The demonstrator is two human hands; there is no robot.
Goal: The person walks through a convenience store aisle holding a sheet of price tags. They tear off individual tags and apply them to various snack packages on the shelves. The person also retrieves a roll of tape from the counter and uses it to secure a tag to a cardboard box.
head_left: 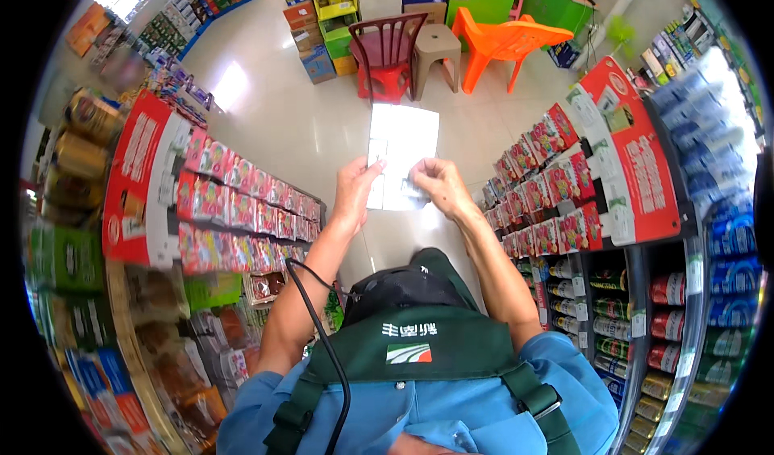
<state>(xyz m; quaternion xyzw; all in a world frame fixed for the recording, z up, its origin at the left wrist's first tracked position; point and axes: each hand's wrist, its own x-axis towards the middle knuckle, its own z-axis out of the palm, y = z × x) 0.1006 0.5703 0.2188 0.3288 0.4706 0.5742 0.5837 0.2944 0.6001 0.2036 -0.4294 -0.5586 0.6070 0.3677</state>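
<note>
A bright white sheet or thin booklet [409, 132] is held up in front of my chest, its face washed out by glare. My left hand [356, 190] grips its left edge, with the thumb lying on top. At the lower right part of the paper is my right hand [443, 184], thumb and fingertips pinched together over a greyish patch. Whether those fingers pinch the paper itself or something small is too blurred to tell. Below my hands, a black bag [403, 294] sits at my waist against my dark green apron [463, 338].
Racks of hanging red and pink packets [242, 201] flank the aisle on the left, with similar packets [556, 189] and shelved cans [667, 322] on the right. Ahead stand a dark red chair [389, 39], a beige stool [436, 52], an orange chair [508, 39] and stacked boxes [316, 60].
</note>
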